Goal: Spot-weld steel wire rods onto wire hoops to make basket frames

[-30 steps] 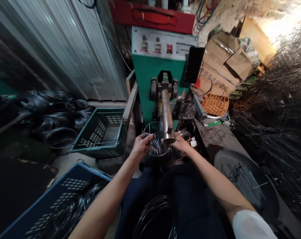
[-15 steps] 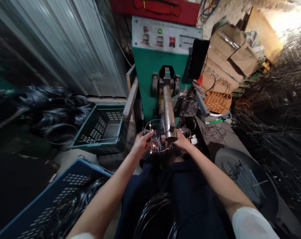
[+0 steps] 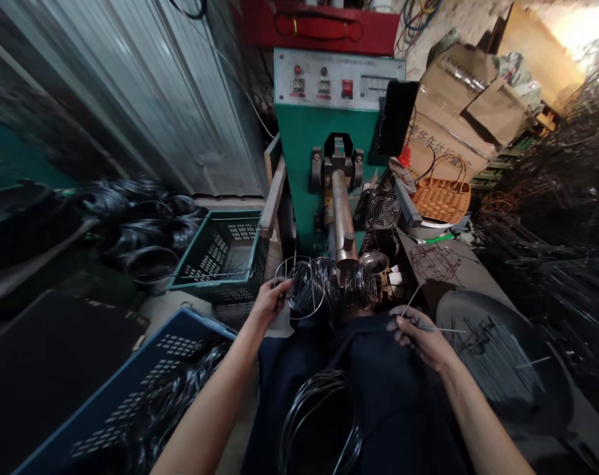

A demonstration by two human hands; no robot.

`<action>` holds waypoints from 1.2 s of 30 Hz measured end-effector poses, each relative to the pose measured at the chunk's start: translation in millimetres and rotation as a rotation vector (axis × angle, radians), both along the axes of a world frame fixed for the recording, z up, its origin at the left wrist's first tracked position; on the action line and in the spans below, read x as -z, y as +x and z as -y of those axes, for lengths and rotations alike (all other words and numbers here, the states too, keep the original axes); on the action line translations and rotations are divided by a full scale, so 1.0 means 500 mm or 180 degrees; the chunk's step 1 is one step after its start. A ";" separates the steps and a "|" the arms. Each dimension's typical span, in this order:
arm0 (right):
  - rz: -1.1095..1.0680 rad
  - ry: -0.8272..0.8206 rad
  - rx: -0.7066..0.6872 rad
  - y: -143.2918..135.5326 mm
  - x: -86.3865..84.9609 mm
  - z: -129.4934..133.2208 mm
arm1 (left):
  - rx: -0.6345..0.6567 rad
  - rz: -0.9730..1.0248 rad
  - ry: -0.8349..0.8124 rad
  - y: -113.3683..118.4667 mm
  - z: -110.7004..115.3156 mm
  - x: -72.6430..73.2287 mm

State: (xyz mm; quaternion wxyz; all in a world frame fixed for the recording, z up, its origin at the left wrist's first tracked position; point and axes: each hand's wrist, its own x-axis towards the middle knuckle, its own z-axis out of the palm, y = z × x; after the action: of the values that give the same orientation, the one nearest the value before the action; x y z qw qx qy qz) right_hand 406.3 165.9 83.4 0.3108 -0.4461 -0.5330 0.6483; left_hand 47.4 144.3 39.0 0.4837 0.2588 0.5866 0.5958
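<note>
We look from head height, forward and down. Lap near below us; green machine ahead.

Left hand pinches wire ring, near metal cylinder of green machine. Right hand grips thin rods near grey pan. Red lamp glows! Wire coil rests on lap.
</note>
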 end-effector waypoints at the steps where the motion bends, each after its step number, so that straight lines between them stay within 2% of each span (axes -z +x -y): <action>1: 0.0004 -0.0175 -0.0004 0.012 0.010 0.024 | -0.0009 -0.0078 -0.0050 -0.004 -0.006 -0.004; 4: 0.0113 -0.0572 -0.0324 0.040 0.017 0.088 | -0.0076 -0.0297 -0.0250 -0.017 -0.009 -0.021; 7: 0.0405 -0.0792 -0.1049 0.060 0.024 0.126 | 0.0028 -0.1091 -0.0373 -0.001 0.045 -0.031; 9: 0.0613 -0.0781 -0.1263 0.066 0.044 0.137 | 0.0463 -0.2005 -0.0360 0.042 0.116 -0.033; 12: 0.0688 -0.0680 -0.1090 0.061 0.081 0.143 | 0.1559 -0.3097 -0.0465 0.136 0.236 -0.035; 14: 0.0625 -0.0630 -0.1005 0.053 0.094 0.145 | 0.2368 -0.3988 -0.0525 0.188 0.294 -0.032; 16: 0.0556 -0.0612 -0.0989 0.048 0.096 0.149 | 0.2822 -0.4700 -0.0521 0.216 0.323 -0.027; 17: 0.0524 -0.0606 -0.0973 0.047 0.096 0.152 | 0.2917 -0.4917 -0.0494 0.220 0.330 -0.025; 20: 0.0474 -0.0548 -0.0779 0.047 0.094 0.164 | 0.2957 -0.5019 -0.0436 0.212 0.339 -0.028; 22: 0.0521 -0.0361 -0.0507 0.043 0.093 0.173 | 0.2872 -0.4713 -0.0484 0.200 0.352 -0.038; 24: 0.0557 -0.0142 -0.0219 0.033 0.084 0.182 | 0.2724 -0.3982 -0.0466 0.185 0.368 -0.056; 27: 0.0480 0.0045 0.0035 0.009 0.046 0.193 | 0.2313 -0.2114 -0.0526 0.166 0.379 -0.096; 29: 0.0383 0.0213 0.0067 -0.006 0.009 0.200 | 0.1726 -0.0734 -0.0658 0.164 0.366 -0.124; 32: 0.0210 0.0752 -0.0264 -0.026 -0.032 0.211 | 0.0617 0.0824 -0.0560 0.184 0.320 -0.143; 34: 0.0259 0.1254 -0.0772 -0.040 -0.034 0.219 | 0.0189 0.1449 -0.0398 0.210 0.283 -0.131; 36: 0.0502 0.1776 -0.1196 -0.058 -0.015 0.226 | 0.0042 0.1909 -0.0297 0.240 0.252 -0.101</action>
State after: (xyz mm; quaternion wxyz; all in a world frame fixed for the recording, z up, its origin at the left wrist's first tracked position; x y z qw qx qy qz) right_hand 377.1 52.8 90.8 0.2538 -0.2867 -0.7850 0.4870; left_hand 167.5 18.3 89.6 0.6505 0.0525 0.4426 0.6149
